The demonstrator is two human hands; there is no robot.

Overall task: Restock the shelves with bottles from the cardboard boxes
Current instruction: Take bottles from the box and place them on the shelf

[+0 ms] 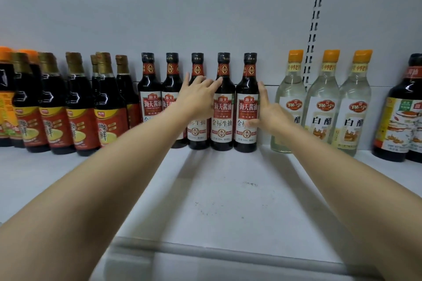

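Nearest the camera runs the shelf's grey front rail (228, 251), and over it both forearms stretch toward the back of the white shelf (217, 201), whose front stays bare board with a few dark specks.

The step in hand looks like squaring up a row just placed: five soy bottles (222, 107) with black caps and red-and-white labels stand upright, shoulder to shoulder, against the back panel (205, 7). No cardboard box is in view (it must be somewhere off frame).

The left hand (196, 96) lies over the third bottle (198, 125) from the left, palm forward, fingers spread and straight, their tips reaching the shoulders of that bottle and the next. It presses, it does not grasp. The right hand (267, 112) stands edge-on against the right side of the end bottle (247, 107), fingers straight up along the glass, thumb across the label's lower part. It touches or nudges; nothing is curled round the bottle. Both hands, then, are released and flat.

To the right, apart from the row, stand three clear vinegar bottles (322, 102) with orange caps, then a dark bottle (402, 112) at the edge. To the left crowd gold-capped bottles (75, 102) with red labels.

Next, I judge, the hands must draw back without tipping the row and fetch more bottles for the bare front.
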